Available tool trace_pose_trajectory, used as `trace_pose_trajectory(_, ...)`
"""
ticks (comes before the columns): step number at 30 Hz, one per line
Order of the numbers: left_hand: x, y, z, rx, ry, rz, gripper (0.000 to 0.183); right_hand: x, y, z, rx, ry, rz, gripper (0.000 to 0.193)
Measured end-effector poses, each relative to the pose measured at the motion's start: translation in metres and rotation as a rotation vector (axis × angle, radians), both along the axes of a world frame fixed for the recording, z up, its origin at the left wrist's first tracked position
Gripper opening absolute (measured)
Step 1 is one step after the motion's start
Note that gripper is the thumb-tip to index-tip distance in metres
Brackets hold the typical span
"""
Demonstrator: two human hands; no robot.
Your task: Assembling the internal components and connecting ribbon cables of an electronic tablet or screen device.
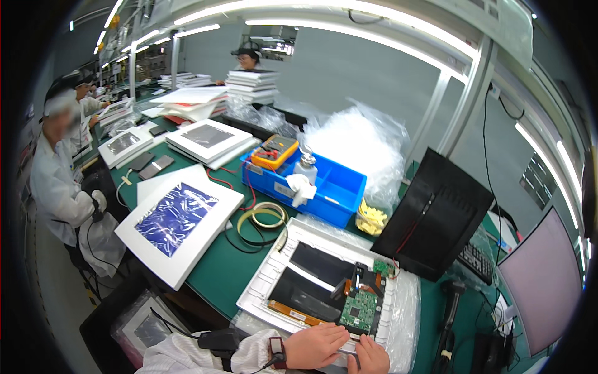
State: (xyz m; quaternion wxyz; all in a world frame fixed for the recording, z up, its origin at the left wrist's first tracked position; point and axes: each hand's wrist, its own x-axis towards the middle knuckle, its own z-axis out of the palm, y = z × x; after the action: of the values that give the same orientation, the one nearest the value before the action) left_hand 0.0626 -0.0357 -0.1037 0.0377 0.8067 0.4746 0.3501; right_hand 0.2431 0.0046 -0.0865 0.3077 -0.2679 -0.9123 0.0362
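Note:
A white-framed device lies open, inner side up, on the bench in front of me. Inside it are black battery-like packs, a green circuit board and orange flat cables. My left hand rests flat at the near edge of the device, its fingers stretched toward the board's lower corner. Beside it my right hand touches the same edge, thumb and forefinger apart. Nothing shows in either hand. A red-and-dark band circles my left wrist.
Behind the device stand a blue divided bin with an orange multimeter and a pump bottle. Tape rolls and a white-framed panel lie left. A black monitor stands right. People sit farther off.

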Motion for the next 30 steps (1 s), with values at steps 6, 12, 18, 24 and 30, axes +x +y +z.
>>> trace_pose_trajectory(6,0.001,0.002,0.004,0.048,-0.036,-0.064,0.034,0.005,0.0,-0.001,0.034,0.022,0.009,0.021)
trace_pose_trajectory(12,-0.016,-0.004,0.014,0.099,-0.084,-0.062,0.028,0.005,0.002,-0.008,0.0,0.062,0.015,0.018)
trace_pose_trajectory(18,-0.095,-0.009,0.082,0.181,0.021,0.292,0.017,0.012,0.004,-0.014,-0.145,0.237,0.027,0.016)
trace_pose_trajectory(24,-0.196,0.041,0.081,-0.087,0.217,0.637,0.023,0.011,0.012,-0.017,-0.153,0.349,0.084,0.012)
trace_pose_trajectory(30,-0.238,0.099,0.063,-0.305,0.407,0.72,0.021,0.01,0.015,-0.004,-0.125,0.304,0.091,0.01)
